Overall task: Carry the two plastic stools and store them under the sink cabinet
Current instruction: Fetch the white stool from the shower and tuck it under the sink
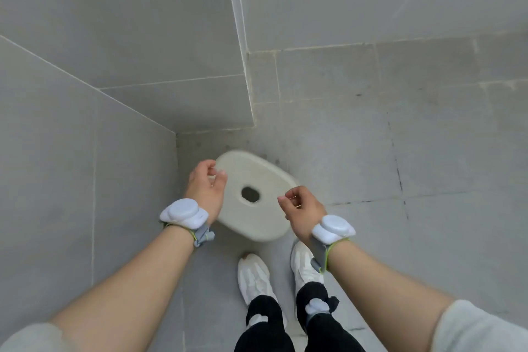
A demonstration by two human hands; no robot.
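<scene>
Grey tiled walls meet in a corner and run down to a grey tiled floor, and that corner is where I find the work. My left hand hangs above the far-left edge of the off-white rounded plastic stool with an oval hole in its seat; its grip is released, fingers loosely curled, and I cannot tell whether a fingertip grazes the rim. My right hand hovers over the stool's right edge, likewise loose and holding nothing. I judge the two hands are spread to opposite sides so they can close on the seat edges and lift it level.

Only this one stool shows. It stands on the floor, tucked near the corner and just ahead of my white sneakers; I see neither the second stool nor the sink cabinet. Pale wrist-worn sensor pods sit on both forearms, clear of the seat. From where things lie, I take it the carrying has not yet begun, and the next move calls for a firm two-sided hold before turning away from the wall.
</scene>
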